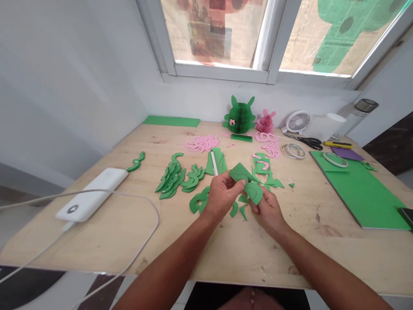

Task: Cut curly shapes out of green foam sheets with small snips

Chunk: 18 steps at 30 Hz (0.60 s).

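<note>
Both my hands meet over the middle of the wooden table [129, 224]. My left hand [221, 196] is closed, pinching a folded green paper piece [240, 173]. My right hand [269, 211] is closed on a rounded green paper cut-out [254, 192] that touches the folded piece. Small green scraps [238, 210] lie on the table under my hands. Piles of curved green cut-outs [174, 176] lie just left of my left hand.
A white power bank [92, 193] with a cable lies at left. Pink cut-outs [203, 143], a green paper cactus [240, 115], a pink paper model [266, 122], a small fan [297, 121], scissors [308, 141], tape rolls [293, 150] and a green sheet [364, 193] fill the back and right.
</note>
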Available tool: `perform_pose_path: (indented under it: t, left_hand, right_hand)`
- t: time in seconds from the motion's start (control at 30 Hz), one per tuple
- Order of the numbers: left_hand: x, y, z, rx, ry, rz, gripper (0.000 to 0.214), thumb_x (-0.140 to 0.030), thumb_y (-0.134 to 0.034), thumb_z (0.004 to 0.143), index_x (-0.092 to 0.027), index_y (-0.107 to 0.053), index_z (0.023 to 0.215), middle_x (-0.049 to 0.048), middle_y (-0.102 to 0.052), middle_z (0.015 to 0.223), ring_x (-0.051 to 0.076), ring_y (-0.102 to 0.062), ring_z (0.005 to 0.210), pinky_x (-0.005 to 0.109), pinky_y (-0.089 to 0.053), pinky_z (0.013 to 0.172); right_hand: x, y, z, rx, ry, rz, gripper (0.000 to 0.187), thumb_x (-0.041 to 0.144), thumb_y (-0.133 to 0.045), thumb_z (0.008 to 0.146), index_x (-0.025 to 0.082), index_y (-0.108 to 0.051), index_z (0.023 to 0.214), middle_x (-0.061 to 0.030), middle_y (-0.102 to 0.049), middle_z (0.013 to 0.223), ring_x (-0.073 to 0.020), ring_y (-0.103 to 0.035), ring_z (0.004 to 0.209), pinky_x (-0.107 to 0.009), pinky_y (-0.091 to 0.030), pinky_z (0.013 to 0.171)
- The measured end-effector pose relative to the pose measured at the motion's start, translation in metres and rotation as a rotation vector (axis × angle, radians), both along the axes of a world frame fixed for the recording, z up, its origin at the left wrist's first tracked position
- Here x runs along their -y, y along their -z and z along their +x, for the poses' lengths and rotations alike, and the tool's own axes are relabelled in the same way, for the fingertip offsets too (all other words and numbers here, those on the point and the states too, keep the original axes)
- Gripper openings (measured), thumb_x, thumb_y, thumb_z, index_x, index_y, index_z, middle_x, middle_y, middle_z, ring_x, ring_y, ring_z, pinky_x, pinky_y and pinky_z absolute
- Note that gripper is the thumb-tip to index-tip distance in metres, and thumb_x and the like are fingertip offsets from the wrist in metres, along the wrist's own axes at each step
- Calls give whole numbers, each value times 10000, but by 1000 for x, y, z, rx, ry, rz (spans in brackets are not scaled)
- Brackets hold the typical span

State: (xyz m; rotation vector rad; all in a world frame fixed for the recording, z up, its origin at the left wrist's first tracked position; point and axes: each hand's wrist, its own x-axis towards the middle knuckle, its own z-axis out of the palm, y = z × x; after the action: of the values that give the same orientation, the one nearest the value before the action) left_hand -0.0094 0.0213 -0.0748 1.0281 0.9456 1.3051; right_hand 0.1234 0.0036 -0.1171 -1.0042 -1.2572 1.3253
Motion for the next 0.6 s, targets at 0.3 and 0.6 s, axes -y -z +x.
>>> perform_pose_path:
  t: [0.3, 0.6]
  left_hand:
    - [2, -6, 1, 10, -10, -4, 113, -251, -681, 653, -151, -630, 637, -8, -592, 581, 114, -533, 534, 248, -468, 564]
    - [2, -6, 1, 13, -5, -11, 107, -233, -673, 653, -147, -621, 618, -20, -576, 539, 99, -511, 507, 228, -447, 542]
  right_hand:
    - [0, 1, 0, 23, -7, 3, 400, 470, -480, 898, 204, -419, 606, 73, -342, 426, -78, -256, 394, -236, -197, 404]
    - [1, -1, 0, 42, -3, 8, 374, 471, -476, 901, 194, -481, 649, 74, -352, 424, -76, -262, 394, -236, -205, 408]
